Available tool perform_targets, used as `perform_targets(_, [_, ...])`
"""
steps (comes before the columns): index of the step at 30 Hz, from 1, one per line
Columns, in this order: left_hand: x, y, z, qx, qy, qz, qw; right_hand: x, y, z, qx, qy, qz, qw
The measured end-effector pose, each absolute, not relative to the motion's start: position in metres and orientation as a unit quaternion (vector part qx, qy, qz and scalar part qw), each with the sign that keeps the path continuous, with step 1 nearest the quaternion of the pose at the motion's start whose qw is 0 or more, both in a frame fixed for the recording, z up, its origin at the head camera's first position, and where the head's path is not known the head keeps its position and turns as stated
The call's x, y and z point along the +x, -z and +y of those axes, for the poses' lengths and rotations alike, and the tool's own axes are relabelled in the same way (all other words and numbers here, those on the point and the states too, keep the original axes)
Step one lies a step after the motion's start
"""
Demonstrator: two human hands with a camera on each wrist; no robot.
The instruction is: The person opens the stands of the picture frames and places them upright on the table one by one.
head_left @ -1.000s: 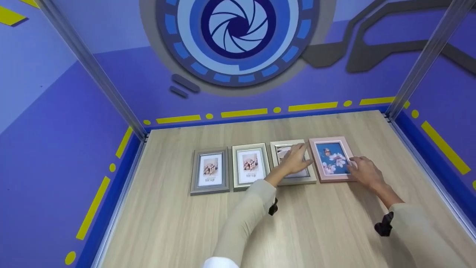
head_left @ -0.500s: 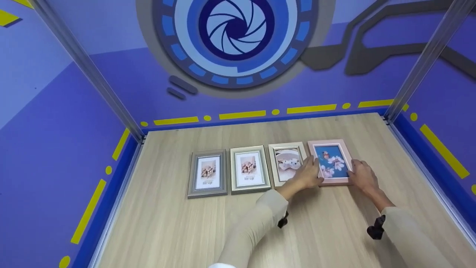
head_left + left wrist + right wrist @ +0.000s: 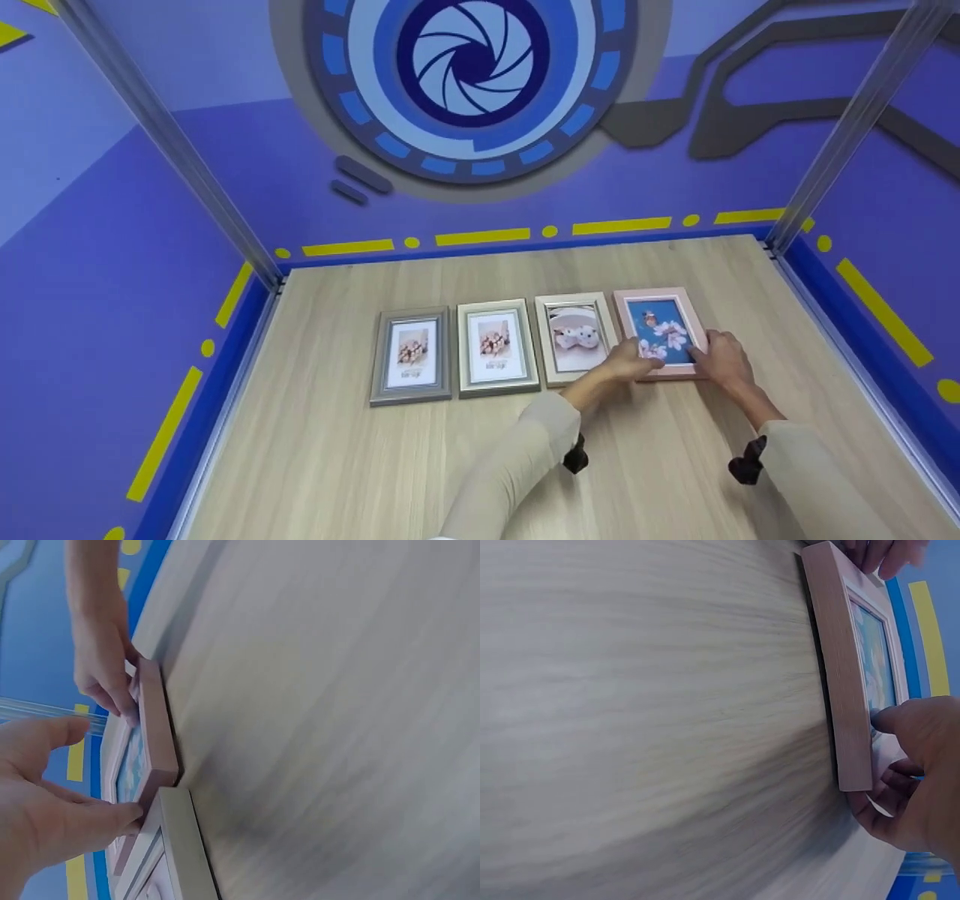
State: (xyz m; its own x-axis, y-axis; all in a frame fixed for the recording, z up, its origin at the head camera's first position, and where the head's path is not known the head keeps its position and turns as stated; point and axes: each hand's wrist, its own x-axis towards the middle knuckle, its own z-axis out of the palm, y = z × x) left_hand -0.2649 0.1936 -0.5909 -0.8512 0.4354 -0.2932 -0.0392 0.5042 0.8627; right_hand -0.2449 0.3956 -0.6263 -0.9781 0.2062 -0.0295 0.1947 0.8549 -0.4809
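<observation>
A pink picture frame [image 3: 660, 326] with a blue blossom picture lies at the right end of a row. My right hand [image 3: 726, 361] pinches its right edge, thumb on the face and fingers curled around the side, as the right wrist view shows. At the opposite edge is my left hand [image 3: 628, 363]; in the left wrist view its fingers [image 3: 112, 817] touch the frame's side near the corner while the thumb stands raised and apart. Close beside lies a cream frame [image 3: 576, 337] with a picture of two small white figures, its lower right corner partly covered by the left hand.
Further left lie a silver-gold frame [image 3: 496, 349] and a grey frame [image 3: 411, 356], both with flower pictures. They rest on a light wood table [image 3: 337, 465]. Blue-purple panels [image 3: 225, 172] and metal posts [image 3: 169, 150] enclose the back and sides.
My left hand has moved right from over the cream frame to the pink frame's left edge, uncovering the cream frame's picture. The right hand stays at the right edge.
</observation>
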Motion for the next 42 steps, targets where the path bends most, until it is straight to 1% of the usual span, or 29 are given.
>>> perform_targets(2, [-0.261,0.589,0.191,0.067,-0.540,0.793,0.275,-0.245,0.629,0.392,-0.099,-0.243,-0.965,0.007])
perform_targets(5, [-0.258,0.587,0.188,0.027,-0.584,0.749,0.310,-0.245,0.628,0.388,-0.091,-0.238,-0.967,0.013])
perform_targets(12, [-0.261,0.590,0.184,0.043,-0.615,0.702,0.355,-0.245,0.621,0.390,-0.123,-0.294,-0.947,0.029])
perform_targets(15, [-0.262,0.595,0.186,0.056,-0.606,0.708,0.358,-0.244,0.619,0.391,-0.136,-0.308,-0.941,0.034])
perform_targets(20, [-0.264,0.600,0.186,0.065,-0.635,0.681,0.360,-0.242,0.617,0.389,-0.167,-0.323,-0.931,0.018])
perform_targets(24, [-0.266,0.602,0.184,0.061,-0.650,0.663,0.365,-0.241,0.615,0.387,-0.189,-0.330,-0.925,0.009])
perform_targets(30, [-0.266,0.602,0.183,0.051,-0.658,0.658,0.361,-0.234,0.614,0.387,-0.220,-0.387,-0.895,0.006])
perform_targets(38, [-0.261,0.600,0.184,0.042,-0.662,0.657,0.358,-0.225,0.611,0.385,-0.233,-0.420,-0.877,0.011])
perform_targets(42, [-0.260,0.601,0.185,0.037,-0.675,0.649,0.349,-0.224,0.605,0.385,-0.247,-0.425,-0.871,0.004])
